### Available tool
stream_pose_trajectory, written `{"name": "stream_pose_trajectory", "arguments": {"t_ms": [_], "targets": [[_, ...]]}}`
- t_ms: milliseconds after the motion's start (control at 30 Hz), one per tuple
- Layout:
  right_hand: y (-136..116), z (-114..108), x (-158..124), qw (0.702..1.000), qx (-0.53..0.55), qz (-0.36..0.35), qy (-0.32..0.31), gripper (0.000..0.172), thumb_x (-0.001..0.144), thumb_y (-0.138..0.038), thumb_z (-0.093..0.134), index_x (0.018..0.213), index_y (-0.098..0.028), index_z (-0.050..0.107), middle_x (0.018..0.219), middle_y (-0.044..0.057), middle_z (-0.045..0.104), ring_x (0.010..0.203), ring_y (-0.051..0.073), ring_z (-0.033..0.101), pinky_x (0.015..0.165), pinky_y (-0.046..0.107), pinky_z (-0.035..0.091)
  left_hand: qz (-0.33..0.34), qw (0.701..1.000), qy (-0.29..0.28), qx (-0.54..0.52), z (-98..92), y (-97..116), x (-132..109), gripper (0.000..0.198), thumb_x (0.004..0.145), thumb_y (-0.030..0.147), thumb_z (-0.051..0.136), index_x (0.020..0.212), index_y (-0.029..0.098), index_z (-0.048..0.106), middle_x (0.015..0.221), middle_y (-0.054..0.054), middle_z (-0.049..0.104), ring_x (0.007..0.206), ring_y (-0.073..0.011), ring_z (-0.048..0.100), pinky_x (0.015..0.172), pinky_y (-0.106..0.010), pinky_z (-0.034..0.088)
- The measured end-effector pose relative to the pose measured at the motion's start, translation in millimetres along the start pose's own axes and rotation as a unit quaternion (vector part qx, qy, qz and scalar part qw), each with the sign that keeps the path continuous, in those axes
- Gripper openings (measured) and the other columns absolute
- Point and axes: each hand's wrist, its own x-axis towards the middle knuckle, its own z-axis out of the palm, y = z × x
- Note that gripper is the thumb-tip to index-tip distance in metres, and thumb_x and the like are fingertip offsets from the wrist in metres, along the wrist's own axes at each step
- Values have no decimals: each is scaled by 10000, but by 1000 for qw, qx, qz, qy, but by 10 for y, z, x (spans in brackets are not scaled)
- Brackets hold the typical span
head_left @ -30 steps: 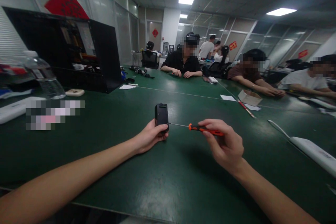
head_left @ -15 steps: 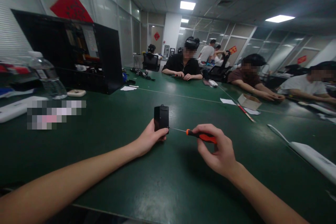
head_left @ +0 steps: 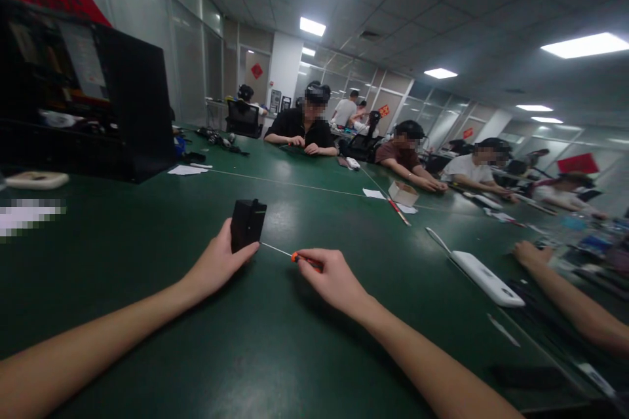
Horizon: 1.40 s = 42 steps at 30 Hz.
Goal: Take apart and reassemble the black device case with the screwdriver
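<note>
My left hand (head_left: 219,260) is closed around a small black box-shaped device (head_left: 247,222) and keeps it upright above the green table (head_left: 265,327). A small knob or tab sticks up from the device's top. In my right hand (head_left: 331,275) is a screwdriver (head_left: 293,256) with an orange and black handle, pinched between thumb and fingers. Its thin shaft points left, and the tip meets the lower right edge of the device near my left thumb. Whether a screw sits there is too small to tell.
An open black computer case (head_left: 142,111) stands at the left. A white power strip (head_left: 484,278) lies to the right, near another person's arm (head_left: 565,288). A small cardboard box (head_left: 403,193) and papers (head_left: 188,170) lie farther back. Several people sit around the table.
The view has swung to the right, so the scene shifts left and a neighbour's arm appears. The device has turned slightly, and my right fingers have closed farther over the screwdriver handle.
</note>
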Motion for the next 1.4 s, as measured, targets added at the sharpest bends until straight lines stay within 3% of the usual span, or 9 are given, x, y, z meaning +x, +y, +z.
{"name": "stream_pose_trajectory", "arguments": {"t_ms": [133,300,400,567,767,1000,1200,1300,1400], "targets": [[100,74,10,997,29,56,-41,462,979,-417,457,693,-149,701,575,-17,582,528,113,478,538,240,345,4,1000,-29,3,-3,72,-46,592,773,465,699,1247,199,463,1118,-103,666,1063,-316,633,890,-415,495],[96,82,7,998,34,54,-3,182,824,-324,699,902,-160,702,817,10,671,746,144,597,666,233,428,11,999,-37,19,8,120,-73,566,773,462,697,1221,193,480,1080,-90,695,992,-303,664,836,-380,504],[75,108,-13,998,39,50,-9,208,840,-367,686,897,-168,701,815,11,684,758,147,612,699,242,436,16,998,-44,30,8,103,-68,577,794,466,677,1253,191,463,1089,-91,688,990,-299,658,820,-370,499],[95,129,-10,994,46,73,-72,497,1000,-464,402,761,-156,710,696,22,694,632,133,598,647,250,425,3,998,-45,44,3,77,-62,591,798,488,672,1261,190,458,1096,-101,671,992,-306,645,832,-386,488],[96,116,2,998,14,65,-14,246,860,-406,658,856,-167,716,799,21,707,731,158,626,670,253,437,13,998,-50,27,9,83,-72,570,789,480,681,1235,199,464,1053,-73,678,953,-283,653,816,-366,491],[30,76,-15,996,31,64,-60,417,968,-443,465,831,-159,739,743,26,700,672,161,608,647,270,435,5,999,-46,7,14,52,-56,440,822,458,650,1126,205,459,802,1,620,721,-217,618,695,-333,477],[4,48,6,997,54,51,-4,173,842,-320,660,894,-162,706,816,19,688,754,163,615,695,260,454,5,999,-50,-6,16,55,-69,410,828,446,650,1102,211,456,765,16,603,680,-196,603,645,-307,461],[5,38,11,996,57,61,-23,208,850,-355,653,883,-157,705,781,17,684,716,157,604,664,260,444,7,998,-54,3,20,65,-75,416,829,451,653,1105,213,453,768,16,597,681,-198,604,643,-309,459],[-3,24,17,994,51,73,-63,385,944,-431,507,793,-149,721,724,32,696,628,144,571,618,270,414,6,998,-59,7,19,69,-74,415,841,460,642,1107,211,443,758,20,583,681,-198,603,644,-311,461]]}}
